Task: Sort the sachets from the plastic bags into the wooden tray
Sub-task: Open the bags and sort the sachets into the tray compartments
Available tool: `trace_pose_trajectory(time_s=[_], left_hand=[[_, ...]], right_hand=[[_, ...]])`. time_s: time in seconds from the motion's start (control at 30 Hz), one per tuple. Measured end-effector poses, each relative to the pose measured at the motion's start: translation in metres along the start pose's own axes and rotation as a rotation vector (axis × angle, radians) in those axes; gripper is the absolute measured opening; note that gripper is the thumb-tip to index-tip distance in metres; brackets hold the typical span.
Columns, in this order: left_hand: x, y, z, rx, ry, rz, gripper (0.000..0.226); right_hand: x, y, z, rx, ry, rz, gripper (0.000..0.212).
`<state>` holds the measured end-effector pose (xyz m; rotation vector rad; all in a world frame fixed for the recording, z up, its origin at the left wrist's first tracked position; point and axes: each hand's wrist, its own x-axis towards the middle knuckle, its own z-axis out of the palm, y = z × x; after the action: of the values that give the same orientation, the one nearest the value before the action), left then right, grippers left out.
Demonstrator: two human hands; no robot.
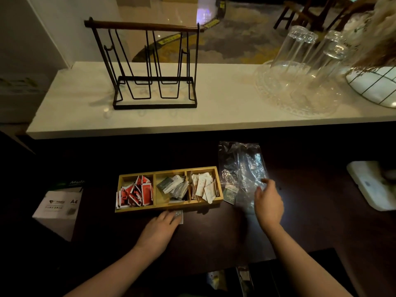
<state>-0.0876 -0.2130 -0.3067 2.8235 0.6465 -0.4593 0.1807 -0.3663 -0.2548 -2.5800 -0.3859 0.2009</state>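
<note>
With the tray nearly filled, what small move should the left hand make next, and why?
Probably lift the grey sachet under the left hand into the middle compartment of the wooden tray. It lies on the dark table just outside the tray's near wall, and that compartment already holds similar grey sachets. The right hand is at the plastic bag.

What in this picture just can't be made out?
- Head view: print on the sachets in the wooden tray is too small and dim.
- Most of the grey sachet is hidden under the left hand.
- What else the plastic bag holds is lost in glare; right hand covers part.
</note>
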Motion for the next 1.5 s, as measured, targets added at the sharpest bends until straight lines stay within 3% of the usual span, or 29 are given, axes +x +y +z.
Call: trace_pose_trajectory(time_s=[0.07, 0.13, 0.2, 0.4, 0.6, 0.73, 1.0, 1.13, 1.27, 1.37, 1.5], left_hand=[[0.003, 0.002, -0.002, 0.098, -0.001, 0.026, 0.078], [0.006, 0.005, -0.004, 0.154, 0.003, 0.045, 0.075], [0.009, 0.006, -0.003, 0.197, 0.015, 0.043, 0.071], [0.002, 0.005, -0.016, 0.073, -0.040, -0.017, 0.058], [-0.002, -0.007, -0.017, -0.425, 0.024, -0.267, 0.013], [-0.005, -0.011, -0.020, -0.655, 0.089, -0.399, 0.005], [-0.008, 0.001, -0.035, -1.281, 0.024, -0.536, 0.035], [-0.013, -0.001, -0.047, -1.513, 0.019, -0.590, 0.039], [-0.013, -0.003, -0.056, -1.690, 0.017, -0.634, 0.042], [-0.011, -0.003, -0.061, -1.790, 0.010, -0.643, 0.041], [-0.005, 0.005, -0.071, -1.855, -0.008, -0.604, 0.034]], right_hand=[[-0.018, -0.008, 0.005, -0.003, -0.107, -0.267, 0.023], [-0.032, -0.009, 0.022, -0.167, -0.288, -0.511, 0.022], [-0.038, -0.003, 0.044, -0.293, -0.373, -0.613, 0.025], [-0.033, -0.005, 0.067, -0.256, -0.373, -0.542, 0.027], [-0.026, -0.002, 0.071, -0.081, -0.350, -0.395, 0.014], [-0.019, -0.006, 0.075, -0.178, -0.335, -0.394, 0.033], [-0.027, 0.006, 0.064, -0.319, -0.341, -0.496, 0.046], [-0.030, 0.016, 0.050, -0.212, -0.349, -0.480, 0.030], [-0.043, 0.012, 0.036, -0.005, -0.171, -0.360, 0.013], [-0.063, -0.014, 0.029, 0.231, -0.135, -0.393, 0.020], [-0.090, -0.068, 0.043, 0.369, -0.258, -0.605, 0.041]])
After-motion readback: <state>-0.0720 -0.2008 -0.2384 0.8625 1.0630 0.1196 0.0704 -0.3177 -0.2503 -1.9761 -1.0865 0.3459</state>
